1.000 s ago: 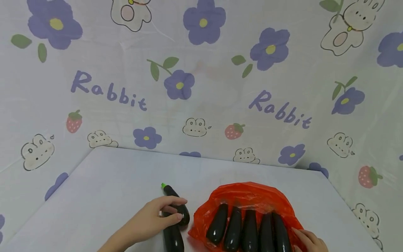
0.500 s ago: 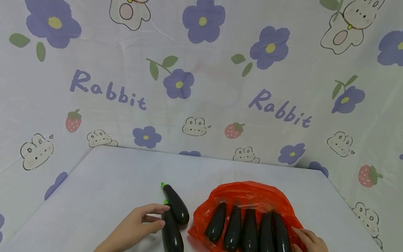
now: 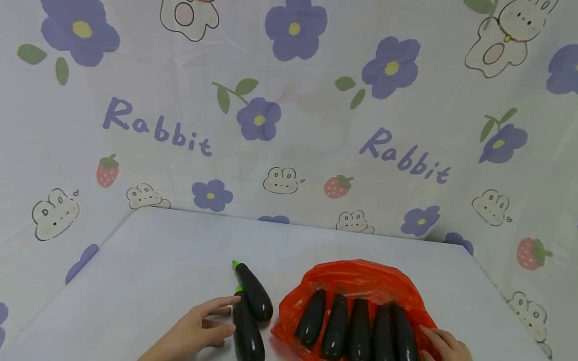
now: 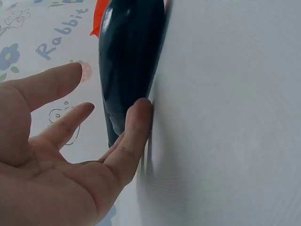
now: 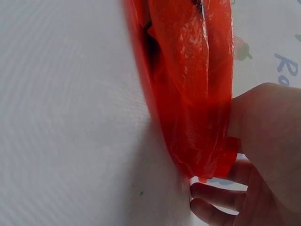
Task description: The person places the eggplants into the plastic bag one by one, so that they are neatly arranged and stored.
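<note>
Two dark eggplants lie on the table left of the bag: the front eggplant (image 3: 247, 328) and, behind and touching it, the rear eggplant (image 3: 255, 293), both with green stems. My left hand (image 3: 198, 326) is beside the front one, thumb and fingers spread apart. In the left wrist view, a fingertip (image 4: 138, 113) meets or nearly meets an eggplant's lower side. Several more eggplants (image 3: 359, 331) lie side by side in a red plastic bag (image 3: 356, 271). At the bag's right edge, my right hand (image 3: 444, 345) pinches the plastic; in the right wrist view the bag partly hides its fingers.
A white table (image 3: 171, 250) carries everything. Behind it hangs a pale cloth (image 3: 311, 145) printed with flowers, rabbits and strawberries, meeting the table's back edge. A tiny green speck (image 5: 141, 192) lies on the table near the bag.
The left hand has drawn back leftward from over the two eggplants to beside the front one, uncovering their stems. The right hand keeps its place at the bag.
</note>
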The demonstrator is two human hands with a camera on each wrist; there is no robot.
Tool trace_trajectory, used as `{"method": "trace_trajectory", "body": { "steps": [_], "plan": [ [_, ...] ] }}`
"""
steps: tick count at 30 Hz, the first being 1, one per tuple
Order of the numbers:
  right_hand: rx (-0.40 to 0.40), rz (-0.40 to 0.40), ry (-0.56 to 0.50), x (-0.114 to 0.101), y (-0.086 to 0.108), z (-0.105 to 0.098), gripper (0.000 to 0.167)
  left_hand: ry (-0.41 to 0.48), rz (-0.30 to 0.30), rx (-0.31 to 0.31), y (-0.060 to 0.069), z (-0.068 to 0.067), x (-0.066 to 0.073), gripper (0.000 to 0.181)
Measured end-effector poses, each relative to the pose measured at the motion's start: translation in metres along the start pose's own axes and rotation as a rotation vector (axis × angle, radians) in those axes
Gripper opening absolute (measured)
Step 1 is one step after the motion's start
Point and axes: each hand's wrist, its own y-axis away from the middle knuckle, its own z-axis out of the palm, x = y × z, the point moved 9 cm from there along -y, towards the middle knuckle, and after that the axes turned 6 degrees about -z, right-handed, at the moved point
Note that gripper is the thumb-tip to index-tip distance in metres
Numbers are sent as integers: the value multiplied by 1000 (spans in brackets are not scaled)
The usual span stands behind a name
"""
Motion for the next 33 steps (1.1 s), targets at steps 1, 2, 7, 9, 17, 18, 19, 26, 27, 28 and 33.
{"method": "trace_trajectory", "body": {
  "steps": [1, 2, 7, 9, 17, 18, 19, 26, 27, 28, 33],
  "plan": [
    [3, 1, 0, 0, 1, 0, 38, -8, -7, 2, -1, 0, -1, 63],
    [2, 5, -1, 0, 1, 0, 39, -18, -13, 4, -2, 1, -1, 64],
    [-19, 21, 2, 0, 2, 0, 40, -47, -30, 15, -3, 1, -2, 67],
    [-30, 28, 2, 1, 1, 1, 39, -46, -23, 14, -2, 2, -2, 68],
    [-59, 55, -5, 9, 1, 7, 40, -41, 6, 19, -5, 6, -1, 69],
    [-51, 50, -3, 7, 1, 6, 40, -46, 8, 25, -6, 7, -1, 69],
    [-48, 48, -2, 6, 1, 5, 39, -55, 13, 31, -6, 7, -1, 69],
    [-41, 37, 2, 5, 1, 5, 39, -110, 26, 43, -10, 14, 0, 77],
    [-42, 34, 2, 5, 1, 5, 40, -120, 26, 36, -11, 15, 0, 78],
    [-42, 32, 1, 5, 1, 5, 40, -124, 28, 33, -11, 16, 0, 78],
    [-38, 24, -2, 6, 2, 6, 41, -152, 31, 52, -8, 16, -2, 77]
  ]
}}
